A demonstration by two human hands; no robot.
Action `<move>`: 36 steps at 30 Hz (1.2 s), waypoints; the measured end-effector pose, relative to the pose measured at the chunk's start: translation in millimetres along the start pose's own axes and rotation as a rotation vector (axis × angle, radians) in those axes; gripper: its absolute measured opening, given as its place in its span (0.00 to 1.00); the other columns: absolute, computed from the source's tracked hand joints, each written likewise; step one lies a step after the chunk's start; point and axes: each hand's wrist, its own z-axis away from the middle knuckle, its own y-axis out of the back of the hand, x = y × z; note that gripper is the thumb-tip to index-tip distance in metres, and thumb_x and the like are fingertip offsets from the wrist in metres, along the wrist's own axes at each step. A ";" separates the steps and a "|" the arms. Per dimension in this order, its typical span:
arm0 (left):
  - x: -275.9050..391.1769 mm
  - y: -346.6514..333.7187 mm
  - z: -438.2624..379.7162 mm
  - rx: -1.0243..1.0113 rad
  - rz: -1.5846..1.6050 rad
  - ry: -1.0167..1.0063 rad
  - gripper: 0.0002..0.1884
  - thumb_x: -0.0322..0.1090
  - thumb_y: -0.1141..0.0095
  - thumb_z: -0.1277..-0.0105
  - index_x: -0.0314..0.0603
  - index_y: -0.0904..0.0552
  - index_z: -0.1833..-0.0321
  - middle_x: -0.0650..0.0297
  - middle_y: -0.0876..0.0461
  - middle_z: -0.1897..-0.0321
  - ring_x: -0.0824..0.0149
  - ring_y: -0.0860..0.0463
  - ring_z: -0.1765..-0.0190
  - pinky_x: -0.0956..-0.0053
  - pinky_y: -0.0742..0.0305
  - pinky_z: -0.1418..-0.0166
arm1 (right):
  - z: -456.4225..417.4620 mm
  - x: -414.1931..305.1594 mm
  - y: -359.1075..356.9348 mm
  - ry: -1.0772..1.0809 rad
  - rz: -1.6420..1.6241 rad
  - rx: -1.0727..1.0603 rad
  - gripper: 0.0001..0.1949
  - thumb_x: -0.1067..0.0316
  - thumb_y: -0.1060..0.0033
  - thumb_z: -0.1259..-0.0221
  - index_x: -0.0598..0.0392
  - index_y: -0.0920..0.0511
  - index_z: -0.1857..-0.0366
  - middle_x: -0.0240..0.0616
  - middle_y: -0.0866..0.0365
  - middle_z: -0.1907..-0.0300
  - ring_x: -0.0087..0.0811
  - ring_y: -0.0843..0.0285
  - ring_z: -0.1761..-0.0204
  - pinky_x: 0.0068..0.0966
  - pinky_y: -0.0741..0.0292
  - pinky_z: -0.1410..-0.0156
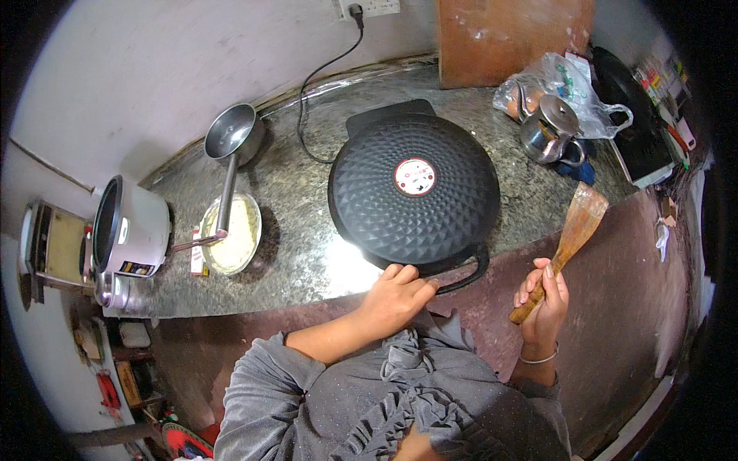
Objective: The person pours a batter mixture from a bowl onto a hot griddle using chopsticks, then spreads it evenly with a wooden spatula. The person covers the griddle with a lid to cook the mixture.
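Note:
A black electric griddle with a studded round lid [412,213] sits closed on the stone counter, its handle [470,276] facing me. My left hand [400,297] lies with curled fingers at the griddle's front rim, beside the handle's left end; whether the fingers grip the handle cannot be told. In my right hand [542,299] is a wooden spatula [576,219], held by its handle with the flat blade pointing up and away, right of the griddle. To the left stands a bowl of pale batter or dough [242,236], with chopsticks [196,244] and a ladle's handle across it.
A metal ladle pan [233,132] and a rice cooker [135,225] stand at left. The griddle's cord [305,86] runs to a wall socket. At right are a steel teapot [550,129], a plastic bag of eggs [576,92] and a black pan [622,86].

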 end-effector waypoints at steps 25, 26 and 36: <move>-211.1 198.0 156.2 0.659 0.940 1.341 0.33 0.35 0.45 0.43 0.37 0.46 0.37 0.53 0.27 0.58 0.63 0.21 0.70 0.71 0.25 0.73 | 66.5 39.9 -111.9 0.199 0.053 -0.067 0.10 0.63 0.63 0.34 0.57 0.33 0.58 0.29 0.35 0.80 0.18 0.38 0.83 0.15 0.38 0.80; -226.9 195.7 163.1 0.666 0.956 1.335 0.30 0.31 0.46 0.44 0.36 0.44 0.40 0.56 0.25 0.65 0.66 0.23 0.75 0.71 0.26 0.76 | 76.8 46.2 -120.6 0.209 0.054 -0.088 0.10 0.63 0.63 0.34 0.57 0.33 0.58 0.29 0.35 0.79 0.17 0.38 0.82 0.14 0.37 0.79; -220.6 275.2 269.5 0.454 0.831 1.295 0.33 0.22 0.45 0.53 0.31 0.39 0.40 0.59 0.24 0.74 0.72 0.27 0.80 0.78 0.32 0.78 | 149.6 93.3 -194.5 0.194 0.046 -0.024 0.10 0.63 0.62 0.35 0.57 0.32 0.61 0.30 0.34 0.81 0.20 0.37 0.84 0.16 0.36 0.80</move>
